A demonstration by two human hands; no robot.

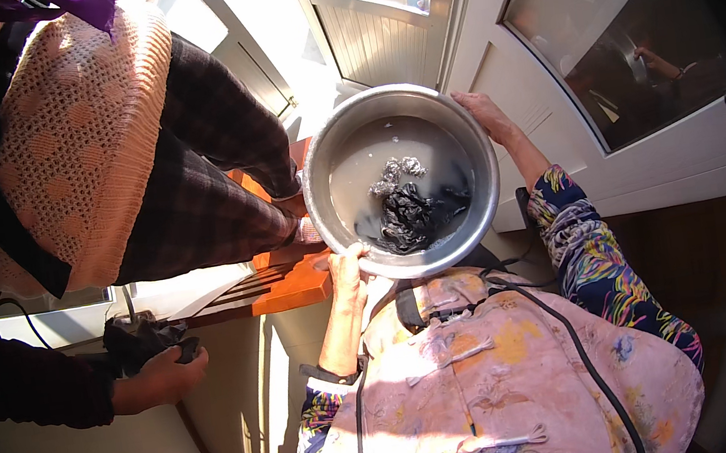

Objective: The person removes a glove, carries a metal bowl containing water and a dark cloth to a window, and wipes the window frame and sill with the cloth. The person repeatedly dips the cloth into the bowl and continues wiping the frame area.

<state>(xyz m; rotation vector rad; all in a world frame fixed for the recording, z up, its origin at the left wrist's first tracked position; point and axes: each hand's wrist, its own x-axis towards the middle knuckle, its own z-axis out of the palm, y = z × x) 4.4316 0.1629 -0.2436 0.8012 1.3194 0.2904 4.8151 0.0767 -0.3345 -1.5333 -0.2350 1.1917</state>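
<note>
A large round metal basin (322, 232) is held up in front of my body by both hands. My left hand (347, 271) grips its near-left rim, and my right hand (484, 114) grips the rim at the upper right. Cloudy grey water (354, 159) partly fills it. In the water lie a crumpled black cloth (406, 214) and, just above it, several shiny clumps (396, 174) that look like metal scouring wool. Small pale bits float near the far side. The fingers under the rim are partly hidden.
At my left, another person in a knitted top (75, 127) stands on an orange wooden surface (292, 291); a hand (163, 376) at the lower left holds dark cloth (140, 338). White glazed doors (373, 39) stand ahead, and a white panelled door (522, 75) at my right.
</note>
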